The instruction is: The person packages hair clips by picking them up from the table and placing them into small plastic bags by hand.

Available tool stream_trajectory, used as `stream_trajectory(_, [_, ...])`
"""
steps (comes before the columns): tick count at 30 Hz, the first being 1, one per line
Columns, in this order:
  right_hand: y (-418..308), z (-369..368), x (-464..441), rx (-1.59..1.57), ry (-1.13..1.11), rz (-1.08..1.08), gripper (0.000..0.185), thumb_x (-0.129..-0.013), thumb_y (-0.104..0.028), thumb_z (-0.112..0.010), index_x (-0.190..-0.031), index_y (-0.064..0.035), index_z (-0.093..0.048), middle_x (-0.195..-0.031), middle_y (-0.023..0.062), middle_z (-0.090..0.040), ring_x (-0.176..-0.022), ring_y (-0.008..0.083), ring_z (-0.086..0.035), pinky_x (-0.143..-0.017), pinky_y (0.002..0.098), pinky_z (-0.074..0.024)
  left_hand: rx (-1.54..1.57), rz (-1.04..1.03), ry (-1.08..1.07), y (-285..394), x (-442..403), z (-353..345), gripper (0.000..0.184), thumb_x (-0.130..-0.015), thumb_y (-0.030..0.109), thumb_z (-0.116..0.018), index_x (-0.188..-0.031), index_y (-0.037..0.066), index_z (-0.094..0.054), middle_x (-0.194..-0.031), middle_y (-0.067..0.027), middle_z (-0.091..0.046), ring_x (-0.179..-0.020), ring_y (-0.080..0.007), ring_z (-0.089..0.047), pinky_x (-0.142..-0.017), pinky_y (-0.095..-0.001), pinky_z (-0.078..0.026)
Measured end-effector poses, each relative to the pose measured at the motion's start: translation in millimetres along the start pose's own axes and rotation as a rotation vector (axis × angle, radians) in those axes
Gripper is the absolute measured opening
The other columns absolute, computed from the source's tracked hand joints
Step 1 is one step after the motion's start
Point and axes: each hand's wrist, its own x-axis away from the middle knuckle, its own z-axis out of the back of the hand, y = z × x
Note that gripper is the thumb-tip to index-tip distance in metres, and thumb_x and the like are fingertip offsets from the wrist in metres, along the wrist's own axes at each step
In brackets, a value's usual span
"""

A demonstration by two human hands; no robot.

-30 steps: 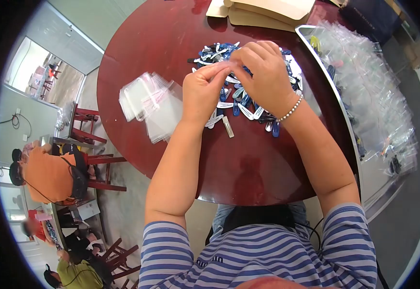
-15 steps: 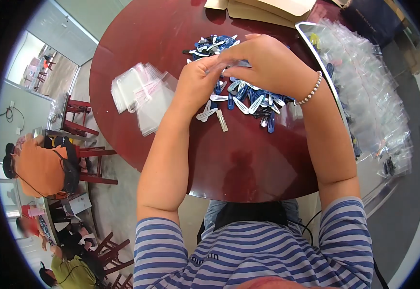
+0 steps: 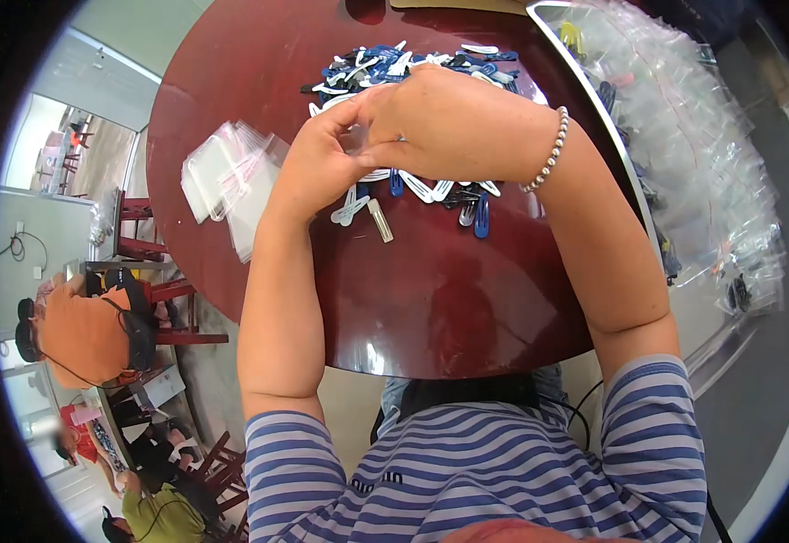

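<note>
My left hand point(image 3: 320, 163) and my right hand point(image 3: 453, 125) meet above the near left side of a pile of blue, white and black hair clips point(image 3: 394, 65). Between them shows a bit of clear plastic, perhaps a small bag point(image 3: 354, 138), pinched by the fingers of both; its lower part is hidden. A beige clip point(image 3: 381, 221) lies on the red table just below my left hand, beside a pale clip. Farther left, a stack of clear plastic bags point(image 3: 231, 176) lies on the table.
At the right stands a white-rimmed tray point(image 3: 593, 100) heaped with filled clear bags point(image 3: 684, 154). Part of a cardboard piece point(image 3: 467, 4) shows at the top edge. At the left are red stools point(image 3: 191, 337) and several people, one in an orange shirt point(image 3: 82, 335).
Both hands have moved left and slightly down, still together. My right hand has turned so its back faces up, and clear plastic now shows between the hands. The whole view has shifted a little.
</note>
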Motion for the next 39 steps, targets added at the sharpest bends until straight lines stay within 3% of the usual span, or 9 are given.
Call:
stream_trajectory(7, [16, -1, 7, -0.018, 0.234, 0.025, 0.026, -0.087, -0.024, -0.062, -0.092, 0.0010, -0.067, -0.081, 0.0169, -0.066, -0.072, 0.0287, -0.063, -0.065, 0.0360, -0.0502, 0.123, 0.174, 0.077, -1, -2, 4, 0.036, -0.077, 0.008, -0.075, -0.111, 0.001, -0.064, -0.100, -0.0034, -0.066, -0.086, -0.0093, -0.061, -0.076, -0.0242, -0.049])
stream_trajectory(10, [29, 11, 17, -0.289, 0.408, -0.275, 0.029, -0.087, -0.024, -0.066, -0.101, 0.0015, -0.067, -0.088, 0.0123, -0.069, -0.077, 0.0202, -0.065, -0.072, 0.0281, -0.0517, 0.058, 0.110, 0.234, -7, -6, 9, 0.033, -0.077, 0.007, -0.074, -0.108, -0.001, -0.065, -0.095, -0.0049, -0.068, -0.085, -0.0101, -0.061, -0.075, -0.0237, -0.048])
stream_trajectory(15, [89, -43, 27, 0.066, 0.215, -0.569, 0.062, -0.085, -0.049, -0.061, -0.120, 0.0016, -0.056, -0.112, 0.0244, -0.062, -0.102, 0.0388, -0.061, -0.090, 0.0425, -0.0487, 0.226, 0.140, 0.484, -8, -8, 23, 0.036, -0.078, 0.008, -0.075, -0.110, -0.003, -0.064, -0.098, -0.0092, -0.068, -0.089, -0.0118, -0.062, -0.081, -0.0242, -0.048])
stream_trajectory(17, [64, -54, 15, 0.102, -0.014, -0.719, 0.075, -0.085, -0.056, -0.059, -0.138, -0.0068, -0.040, -0.140, 0.0289, -0.037, -0.128, 0.0465, -0.038, -0.100, 0.0484, -0.0405, 0.261, 0.147, 0.487, -7, -8, 26, 0.038, -0.078, 0.009, -0.076, -0.110, -0.005, -0.063, -0.098, -0.0100, -0.068, -0.092, -0.0127, -0.062, -0.083, -0.0244, -0.047])
stream_trajectory(20, [29, -61, 3, 0.150, -0.015, -0.629, 0.077, -0.084, -0.058, -0.058, -0.140, -0.0101, -0.038, -0.143, 0.0269, -0.033, -0.131, 0.0471, -0.033, -0.101, 0.0518, -0.0392, 0.304, 0.152, 0.481, -7, -8, 26, 0.035, -0.078, 0.010, -0.076, -0.109, -0.004, -0.063, -0.099, -0.0096, -0.067, -0.091, -0.0127, -0.062, -0.082, -0.0242, -0.048])
stream_trajectory(24, [-2, -51, 0, 0.117, -0.165, -0.545, 0.074, -0.082, -0.050, -0.064, -0.141, -0.0146, -0.038, -0.145, 0.0215, -0.034, -0.131, 0.0445, -0.035, -0.097, 0.0576, -0.0402, 0.312, 0.169, 0.498, -4, -7, 30, 0.033, -0.079, 0.010, -0.075, -0.108, -0.003, -0.064, -0.097, -0.0080, -0.067, -0.086, -0.0099, -0.062, -0.076, -0.0221, -0.048])
stream_trajectory(29, [-31, -66, 1, 0.212, -0.105, -0.285, 0.061, -0.077, -0.027, -0.070, -0.131, -0.0087, -0.047, -0.130, 0.0164, -0.043, -0.118, 0.0374, -0.045, -0.082, 0.0499, -0.0531, 0.336, 0.166, 0.505, -3, -6, 31, 0.031, -0.079, 0.009, -0.075, -0.106, -0.002, -0.064, -0.094, -0.0065, -0.067, -0.079, -0.0071, -0.061, -0.069, -0.0193, -0.048])
stream_trajectory(36, [-54, -59, 2, 0.138, -0.278, -0.108, 0.046, -0.077, -0.009, -0.064, -0.122, -0.0038, -0.056, -0.126, 0.0134, -0.050, -0.109, 0.0336, -0.052, -0.085, 0.0357, -0.0530, 0.354, 0.164, 0.503, 0, -6, 31, 0.031, -0.080, 0.009, -0.074, -0.106, -0.002, -0.064, -0.095, -0.0068, -0.067, -0.080, -0.0076, -0.061, -0.070, -0.0196, -0.048])
stream_trajectory(39, [-44, -58, 4, 0.080, -0.228, -0.066, 0.039, -0.076, -0.007, -0.064, -0.114, -0.0036, -0.059, -0.120, 0.0131, -0.053, -0.106, 0.0328, -0.054, -0.085, 0.0370, -0.0517, 0.323, 0.182, 0.469, -2, -4, 33, 0.033, -0.081, 0.014, -0.075, -0.110, 0.003, -0.065, -0.099, -0.0033, -0.067, -0.088, -0.0092, -0.060, -0.075, -0.0220, -0.046])
